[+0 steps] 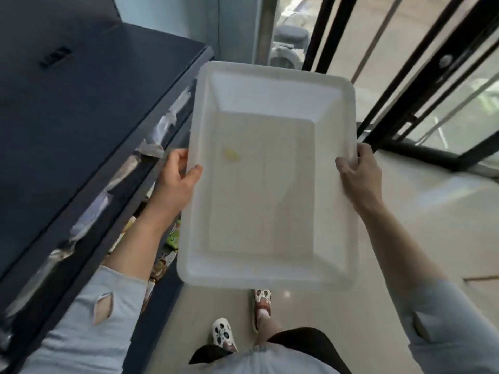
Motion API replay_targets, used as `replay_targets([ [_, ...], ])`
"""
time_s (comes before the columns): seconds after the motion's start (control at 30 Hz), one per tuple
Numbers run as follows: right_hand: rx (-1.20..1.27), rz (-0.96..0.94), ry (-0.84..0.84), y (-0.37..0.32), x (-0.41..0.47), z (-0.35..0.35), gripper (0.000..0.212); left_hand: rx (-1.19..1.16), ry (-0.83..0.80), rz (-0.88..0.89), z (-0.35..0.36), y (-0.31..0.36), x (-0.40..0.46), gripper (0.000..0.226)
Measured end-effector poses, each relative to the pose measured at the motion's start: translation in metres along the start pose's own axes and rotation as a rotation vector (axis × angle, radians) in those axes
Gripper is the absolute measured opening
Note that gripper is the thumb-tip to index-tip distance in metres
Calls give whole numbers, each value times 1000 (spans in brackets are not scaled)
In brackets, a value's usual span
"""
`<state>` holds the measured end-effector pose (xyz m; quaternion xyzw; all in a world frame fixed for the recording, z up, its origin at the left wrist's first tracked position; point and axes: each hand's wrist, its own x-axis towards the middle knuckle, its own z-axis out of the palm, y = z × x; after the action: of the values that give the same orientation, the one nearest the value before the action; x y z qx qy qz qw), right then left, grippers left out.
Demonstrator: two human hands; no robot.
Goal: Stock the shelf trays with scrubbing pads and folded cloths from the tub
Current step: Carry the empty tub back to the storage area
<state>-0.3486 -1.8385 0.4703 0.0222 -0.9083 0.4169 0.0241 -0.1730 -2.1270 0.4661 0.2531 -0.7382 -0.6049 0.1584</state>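
A white plastic tub (272, 85) is held level in front of me, above the floor. Its inside holds no pads or cloths; only a small yellow mark (231, 154) shows on its bottom. My left hand (176, 182) grips the tub's left rim, thumb over the edge. My right hand (360, 176) grips the right rim the same way. The dark blue shelf unit (81, 103) stands at my left, with pale wrapped goods (151, 143) along its shelf edge.
Coloured packets (172, 236) sit on a lower shelf beside my left forearm. Black-framed glass doors (405, 98) rise at the right. The pale tiled floor (432, 225) runs below, with my two feet in patterned sandals (224, 333) on it.
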Motion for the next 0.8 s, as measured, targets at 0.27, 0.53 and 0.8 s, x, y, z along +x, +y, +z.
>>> replay_targets([
  [0.27,-75,158,166,104,11,-97,39,83,-246,11,142,14,15,27],
  [0.53,-66,353,301,240,48,-220,36,128,-456,15,351,37,27,19],
  [0.8,-100,479,471,366,94,-355,43,177,-646,44,575,86,12,21],
])
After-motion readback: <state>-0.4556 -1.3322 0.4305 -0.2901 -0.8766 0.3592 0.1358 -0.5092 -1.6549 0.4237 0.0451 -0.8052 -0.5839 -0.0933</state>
